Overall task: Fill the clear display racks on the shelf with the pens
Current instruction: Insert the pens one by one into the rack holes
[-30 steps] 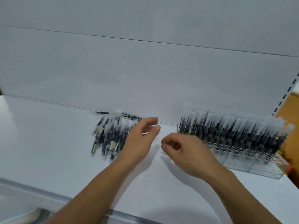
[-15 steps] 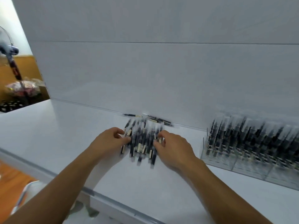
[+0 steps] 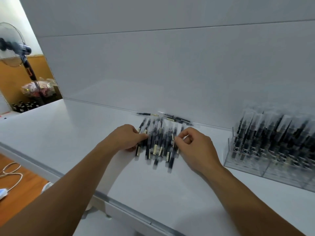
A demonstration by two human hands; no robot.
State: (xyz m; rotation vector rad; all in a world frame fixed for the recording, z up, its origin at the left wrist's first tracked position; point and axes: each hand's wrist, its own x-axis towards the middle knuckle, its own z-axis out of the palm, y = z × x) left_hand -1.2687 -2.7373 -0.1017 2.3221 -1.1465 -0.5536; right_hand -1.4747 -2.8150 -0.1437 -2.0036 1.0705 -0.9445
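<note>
A pile of black pens (image 3: 157, 143) in clear wrappers with pale labels lies flat on the white shelf (image 3: 85, 143), close to the back panel. My left hand (image 3: 127, 139) presses against the pile's left side, fingers curled onto the outer pens. My right hand (image 3: 196, 147) is at the pile's right side, thumb and fingers pinching at the pens there. A few loose pens (image 3: 177, 118) lie crosswise along the back panel. The clear display racks (image 3: 245, 165) stand at the right, packed with several upright pens.
The shelf's front edge (image 3: 119, 204) runs diagonally below my arms. Beyond the shelf's left end stand a pedestal fan (image 3: 18, 48), a wrapped bundle and dark bottles on the floor. A white cable (image 3: 12, 174) lies on the wooden floor at lower left.
Both hands moved from the shelf between pile and racks onto the pen pile, one at each side. The view swung left, so the racks now sit at the right edge.
</note>
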